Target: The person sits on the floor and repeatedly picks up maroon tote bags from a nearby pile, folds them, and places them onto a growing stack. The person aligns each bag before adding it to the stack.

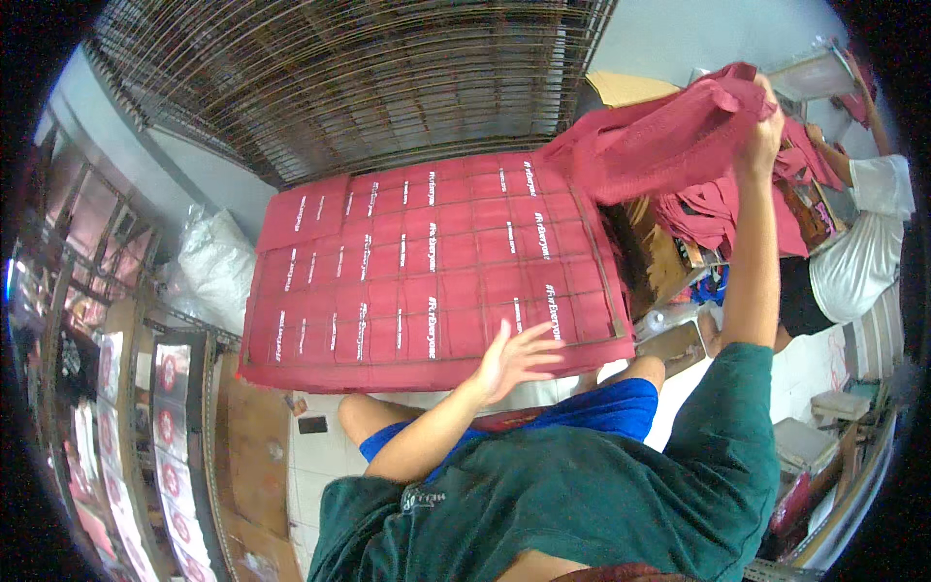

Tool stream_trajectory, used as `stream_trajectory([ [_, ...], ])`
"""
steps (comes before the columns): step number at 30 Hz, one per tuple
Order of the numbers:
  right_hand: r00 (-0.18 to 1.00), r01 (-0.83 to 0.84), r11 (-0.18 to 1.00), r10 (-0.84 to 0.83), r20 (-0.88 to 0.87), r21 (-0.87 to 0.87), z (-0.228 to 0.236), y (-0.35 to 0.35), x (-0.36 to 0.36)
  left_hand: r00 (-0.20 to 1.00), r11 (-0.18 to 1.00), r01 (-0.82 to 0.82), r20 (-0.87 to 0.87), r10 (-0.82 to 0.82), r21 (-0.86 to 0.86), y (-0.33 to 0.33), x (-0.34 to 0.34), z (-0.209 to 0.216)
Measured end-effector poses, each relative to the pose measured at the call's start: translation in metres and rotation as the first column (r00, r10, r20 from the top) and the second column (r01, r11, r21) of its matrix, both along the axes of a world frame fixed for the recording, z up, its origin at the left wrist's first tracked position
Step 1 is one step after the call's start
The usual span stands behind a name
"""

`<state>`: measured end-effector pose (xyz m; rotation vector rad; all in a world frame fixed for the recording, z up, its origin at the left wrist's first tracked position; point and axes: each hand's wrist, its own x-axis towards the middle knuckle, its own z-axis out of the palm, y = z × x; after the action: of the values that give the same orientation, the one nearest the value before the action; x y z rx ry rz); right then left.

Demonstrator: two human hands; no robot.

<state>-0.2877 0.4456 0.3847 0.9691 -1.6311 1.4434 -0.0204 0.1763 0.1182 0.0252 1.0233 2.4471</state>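
At the upper right my right hand (764, 126) is raised, closed round the bunched end of a red cloth (645, 145). The cloth stretches from that hand down to the far right corner of a low, wide stack of red fabric panels (417, 373) with white printing. A thin metal grid frame (621, 328) lies over the panels. My left hand (509, 362) hovers above the stack's near edge, palm partly turned up, fingers spread, nothing in it.
Tall wire racks (369, 87) stand behind the stack. A white plastic bag (213, 267) and metal shelving (126, 339) are at left. A dark phone (313, 425) lies on the floor. At right, another person in a white shirt (858, 262) is beside heaped red cloth (693, 223).
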Motion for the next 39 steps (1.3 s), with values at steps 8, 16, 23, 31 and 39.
stream_trajectory([
  [8, 0.744, -0.577, 0.722, 0.658, 0.119, -0.381, -0.076, -0.101, 0.061, 0.975, 0.608, -0.205, 0.212, 0.061, 0.767, -0.004, -0.056, 0.024],
  [16, -0.160, -0.141, 0.323, 0.926, 0.343, -0.936, -0.182, -0.111, 0.137, 0.521, 0.570, -0.796, -0.250, 0.816, 0.202, -0.143, -0.029, 0.106],
  [23, -0.476, -0.310, 0.304, 0.770, 0.424, -0.901, -0.269, -0.128, 0.172, 0.463, 0.549, -0.832, -0.450, 0.764, 0.077, -0.212, -0.003, 0.172],
  [31, -0.248, -0.456, 0.715, 0.470, 0.847, -0.530, -0.267, -0.159, 0.186, 0.410, 0.447, -0.894, -0.430, 0.804, -0.018, -0.218, 0.008, 0.209],
  [39, -0.325, -0.397, 0.585, 0.632, 0.704, -0.708, -0.277, -0.153, 0.192, 0.422, 0.460, -0.887, -0.473, 0.773, -0.040, -0.236, 0.013, 0.207],
])
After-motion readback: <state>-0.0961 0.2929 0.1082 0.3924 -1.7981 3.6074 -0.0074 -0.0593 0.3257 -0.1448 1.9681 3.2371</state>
